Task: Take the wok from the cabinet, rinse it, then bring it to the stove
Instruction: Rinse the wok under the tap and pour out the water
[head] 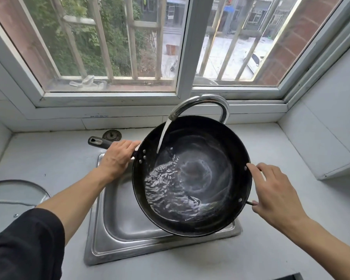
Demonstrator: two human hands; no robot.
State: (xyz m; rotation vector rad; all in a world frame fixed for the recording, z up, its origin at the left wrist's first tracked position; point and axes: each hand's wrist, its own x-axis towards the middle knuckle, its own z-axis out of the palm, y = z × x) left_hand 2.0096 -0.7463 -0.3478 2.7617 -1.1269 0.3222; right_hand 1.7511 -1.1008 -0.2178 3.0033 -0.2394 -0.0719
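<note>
The black wok point(192, 176) is held over the steel sink point(117, 223), tilted, with water from the curved faucet point(202, 104) streaming onto its inner wall and pooling at the low side. The left hand point(117, 156) is wrapped tight around the long handle point(98, 142). The right hand point(275, 190) sits at the opposite rim, fingers curled about what seems to be a small loop handle, mostly hidden. A glass lid point(14, 194) lies on the counter point(49, 158) at the left.
</note>
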